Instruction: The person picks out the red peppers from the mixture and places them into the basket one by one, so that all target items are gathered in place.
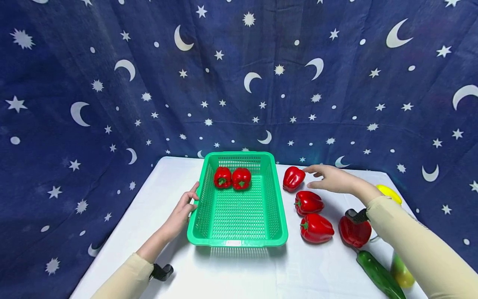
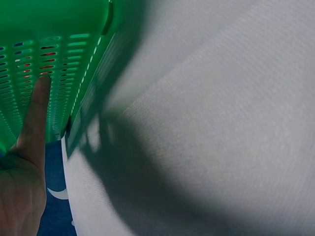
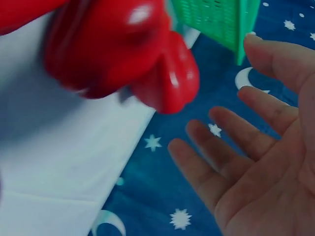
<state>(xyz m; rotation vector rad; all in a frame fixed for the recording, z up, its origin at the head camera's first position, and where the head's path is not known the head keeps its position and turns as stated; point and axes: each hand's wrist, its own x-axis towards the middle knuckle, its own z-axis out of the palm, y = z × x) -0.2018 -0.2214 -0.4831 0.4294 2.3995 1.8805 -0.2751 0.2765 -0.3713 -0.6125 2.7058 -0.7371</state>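
Observation:
My left hand [image 1: 181,214] is at the left side of a green plastic basket [image 1: 239,242], its fingertips right at the rim. In the left wrist view one straight finger [image 2: 35,115] lies against the slotted outer wall; the other fingers are hidden. Two red bell peppers [image 1: 223,177] sit side by side in the back left of the basket. My right hand [image 1: 332,178] reaches over the right side with fingers spread and nothing held, close beside a red bell pepper [image 1: 293,179]. Nearer the front lie two more red bell peppers, one [image 1: 309,203] behind the other [image 1: 317,228].
Another red bell pepper [image 1: 354,232] lies partly under the right forearm, near a long green vegetable [image 1: 379,274] and a green-yellow fruit [image 1: 402,272]. A yellow item [image 1: 389,194] shows behind the sleeve. A blue moon-and-star curtain [image 1: 239,104] hangs behind the white table [image 1: 254,274].

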